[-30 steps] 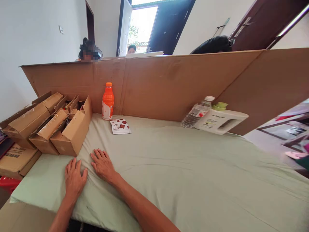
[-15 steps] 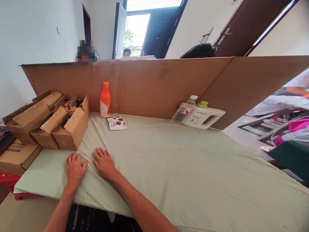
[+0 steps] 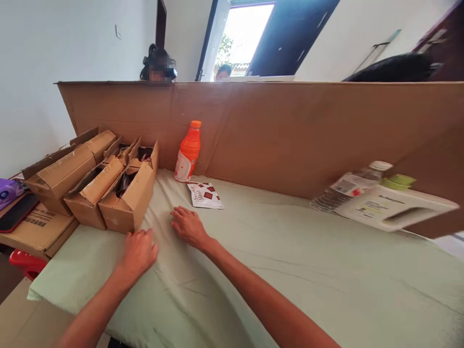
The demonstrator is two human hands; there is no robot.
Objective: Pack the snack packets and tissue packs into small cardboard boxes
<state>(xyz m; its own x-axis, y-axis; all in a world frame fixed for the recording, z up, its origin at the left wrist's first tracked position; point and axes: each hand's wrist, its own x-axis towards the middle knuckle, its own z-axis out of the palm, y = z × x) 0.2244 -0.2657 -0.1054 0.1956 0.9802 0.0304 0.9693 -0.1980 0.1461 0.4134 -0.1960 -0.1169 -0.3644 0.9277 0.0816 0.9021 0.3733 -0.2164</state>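
Observation:
My left hand [image 3: 140, 252] is just in front of the nearest open cardboard box [image 3: 125, 208]. It is slightly blurred, its fingers bent and its thumb apart, with nothing seen in it. Whether its fingertips touch the box, I cannot tell. On the pale green cloth [image 3: 275, 270] rests my right hand [image 3: 190, 228], fingers apart and holding nothing. Just beyond it lies a white sachet [image 3: 206, 195] with dark red squares. Behind the sachet stands an orange bottle [image 3: 188, 151] with an orange cap.
More open cardboard boxes [image 3: 68, 166] line the left side, some with contents. A clear plastic bottle [image 3: 348, 186] leans by a white jug [image 3: 395, 208] with a green cap at right. A tall cardboard panel [image 3: 275, 130] borders the back; a person [image 3: 157, 65] is behind it.
The view has swung left and nearer. My left hand has gone from lying flat to bent fingers, closer to the front box. My right hand has shifted forward, nearer the sachet.

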